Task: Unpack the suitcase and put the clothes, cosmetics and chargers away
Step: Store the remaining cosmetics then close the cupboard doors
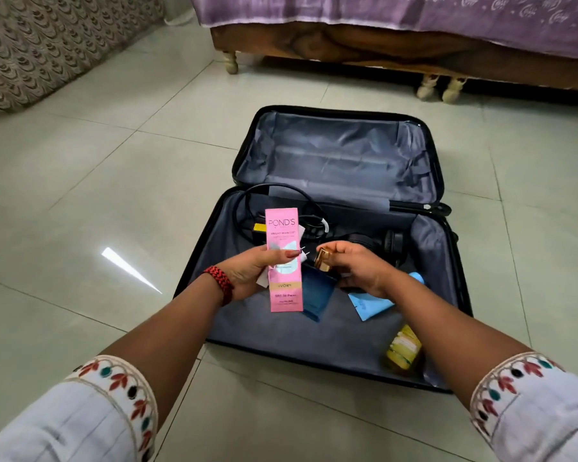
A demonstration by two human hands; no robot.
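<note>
one pink box, one gold lipstick

A wooden bed with a purple sheet stood on the pale tiled floor; a patterned grey fabric was at the far left.

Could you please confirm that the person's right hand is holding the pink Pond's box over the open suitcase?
Not quite: the head view shows the left hand holding the pink Pond's box over the open suitcase; the right hand grips a small gold item.
</note>
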